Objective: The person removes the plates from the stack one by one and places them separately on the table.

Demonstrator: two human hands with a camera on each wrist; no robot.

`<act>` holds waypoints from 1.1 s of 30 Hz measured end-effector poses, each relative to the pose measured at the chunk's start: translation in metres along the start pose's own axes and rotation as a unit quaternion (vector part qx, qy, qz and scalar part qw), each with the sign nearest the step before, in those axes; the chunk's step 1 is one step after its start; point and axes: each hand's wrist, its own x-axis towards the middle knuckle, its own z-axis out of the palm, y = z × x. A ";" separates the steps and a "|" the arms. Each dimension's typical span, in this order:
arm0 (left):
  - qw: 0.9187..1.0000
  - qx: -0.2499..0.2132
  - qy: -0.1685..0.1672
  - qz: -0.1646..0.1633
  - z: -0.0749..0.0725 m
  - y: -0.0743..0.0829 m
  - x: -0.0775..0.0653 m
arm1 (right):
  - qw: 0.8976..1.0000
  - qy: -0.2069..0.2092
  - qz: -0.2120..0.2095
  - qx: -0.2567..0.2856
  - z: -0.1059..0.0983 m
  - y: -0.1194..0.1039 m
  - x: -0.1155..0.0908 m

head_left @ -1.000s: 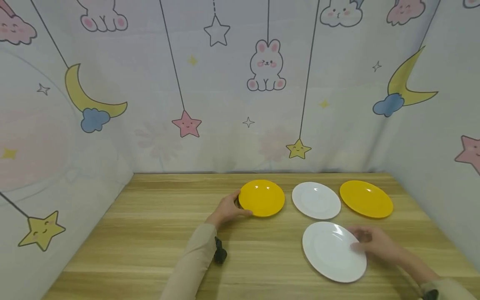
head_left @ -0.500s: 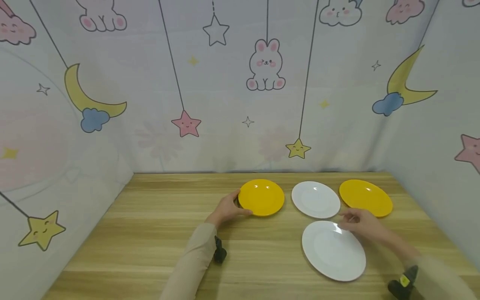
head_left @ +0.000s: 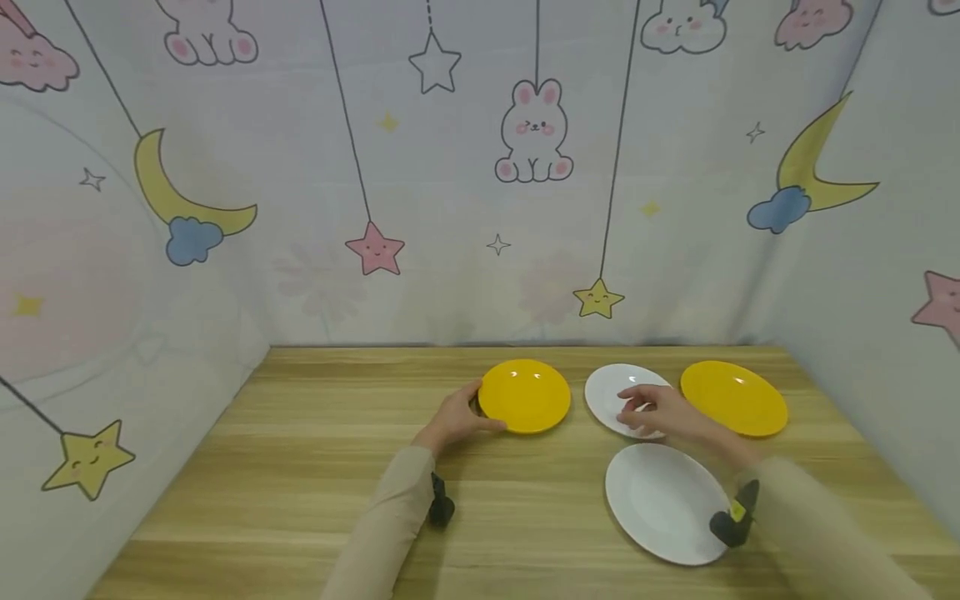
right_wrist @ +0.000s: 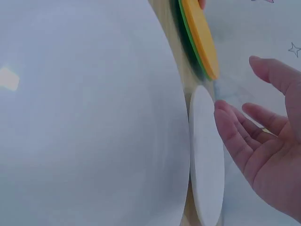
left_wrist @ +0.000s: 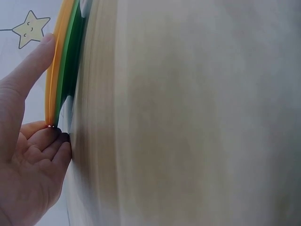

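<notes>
My left hand (head_left: 453,421) holds the left rim of a yellow plate (head_left: 525,396), thumb on the near side and fingers on the far side. From the left wrist view, the yellow plate (left_wrist: 53,75) lies on a green plate (left_wrist: 69,61). My right hand (head_left: 660,412) hovers over the back white plate (head_left: 607,392), fingers loosely bent and nothing between them. In the right wrist view that hand (right_wrist: 268,136) stands apart from the white plate (right_wrist: 207,160) beside it. A larger white plate (head_left: 660,500) lies in front, partly under my right wrist.
Another yellow plate (head_left: 735,400) lies at the back right. All the plates rest on a wood-grain table (head_left: 300,483). A printed cloth wall (head_left: 450,183) stands behind the table, with cloth on both sides.
My right hand has left the right rim of the front white plate and moved left and away from me, over the back white plate. The left hand and the plates stay put.
</notes>
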 end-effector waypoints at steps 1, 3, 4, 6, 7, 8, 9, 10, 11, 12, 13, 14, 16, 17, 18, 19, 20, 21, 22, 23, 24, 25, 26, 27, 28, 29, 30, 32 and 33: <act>1.000 0.000 0.001 0.000 0.000 -0.001 0.000 | 1.000 -0.005 -0.004 0.007 0.004 -0.002 0.005; 1.000 -0.002 0.001 0.003 -0.001 -0.001 0.000 | 1.000 -0.012 0.005 0.022 0.012 -0.006 0.012; 1.000 -0.001 0.000 0.003 -0.001 -0.001 0.000 | 0.999 -0.015 0.017 0.030 0.017 -0.008 0.015; 1.000 -0.001 -0.001 0.003 -0.001 0.000 0.000 | 0.998 -0.023 0.035 0.044 0.025 -0.012 0.019; 1.000 -0.002 0.000 0.004 -0.001 0.001 0.000 | 0.997 -0.028 0.042 0.050 0.029 -0.014 0.021; 1.000 -0.003 0.000 0.003 -0.001 0.001 -0.001 | 0.997 -0.030 0.049 0.056 0.033 -0.016 0.023; 1.000 -0.002 0.001 0.002 -0.001 0.002 -0.001 | 0.996 -0.031 0.053 0.059 0.036 -0.019 0.025; 1.000 -0.002 0.002 0.002 -0.001 0.002 -0.001 | 0.996 -0.030 0.056 0.061 0.039 -0.021 0.026; 1.000 -0.002 0.002 0.002 -0.001 0.002 -0.002 | 0.996 -0.029 0.058 0.062 0.041 -0.023 0.029; 1.000 -0.002 0.001 0.002 -0.001 0.003 -0.002 | 0.996 -0.029 0.058 0.061 0.043 -0.025 0.031; 1.000 -0.002 0.001 0.000 -0.001 0.003 -0.002 | 0.996 -0.027 0.060 0.062 0.044 -0.026 0.033; 1.000 -0.002 0.001 0.000 -0.001 0.003 -0.002 | 0.996 -0.026 0.061 0.061 0.046 -0.028 0.035; 1.000 -0.001 0.001 0.001 -0.001 0.002 -0.002 | 0.996 -0.022 0.064 0.064 0.048 -0.030 0.040; 1.000 0.000 0.001 0.000 -0.001 0.002 -0.002 | 0.995 -0.021 0.064 0.068 0.049 -0.030 0.042; 1.000 0.001 0.002 -0.001 -0.001 0.002 -0.001 | 0.995 -0.020 0.066 0.071 0.051 -0.030 0.045; 1.000 0.001 0.003 0.000 0.000 0.001 -0.001 | 0.994 -0.018 0.069 0.078 0.052 -0.031 0.047; 1.000 0.002 0.003 0.001 0.000 0.001 -0.001 | 0.994 -0.016 0.071 0.084 0.054 -0.031 0.049; 1.000 0.003 0.003 0.001 0.000 0.000 -0.001 | 0.993 -0.012 0.074 0.088 0.055 -0.031 0.050; 1.000 0.001 0.003 -0.001 0.000 0.000 0.000 | 0.993 -0.008 0.077 0.092 0.057 -0.031 0.052; 1.000 -0.001 0.002 0.000 0.000 0.000 0.000 | 0.992 -0.004 0.080 0.095 0.058 -0.031 0.054; 1.000 -0.003 0.002 -0.001 0.000 0.000 0.000 | 0.992 -0.002 0.081 0.096 0.060 -0.032 0.056; 1.000 -0.004 0.003 -0.001 0.000 0.000 0.000 | 0.992 0.001 0.082 0.098 0.061 -0.032 0.057; 1.000 -0.004 0.003 -0.002 0.000 0.000 0.000 | 0.992 0.003 0.085 0.098 0.062 -0.032 0.059; 1.000 -0.005 0.004 -0.003 -0.001 0.001 0.000 | 0.991 0.006 0.088 0.099 0.064 -0.033 0.061; 1.000 -0.006 0.004 -0.003 -0.001 0.001 -0.001 | 0.990 0.009 0.092 0.102 0.065 -0.033 0.062; 1.000 -0.006 0.005 -0.005 -0.001 0.001 -0.001 | 0.990 0.010 0.094 0.106 0.066 -0.032 0.064; 1.000 -0.005 0.005 -0.005 -0.001 0.001 0.000 | 0.989 0.012 0.096 0.111 0.067 -0.032 0.066; 1.000 -0.004 0.005 -0.005 -0.001 0.000 0.000 | 0.987 0.019 0.101 0.120 0.070 -0.030 0.068; 1.000 -0.003 0.004 -0.006 -0.001 0.000 0.001 | 0.987 0.022 0.101 0.122 0.071 -0.030 0.069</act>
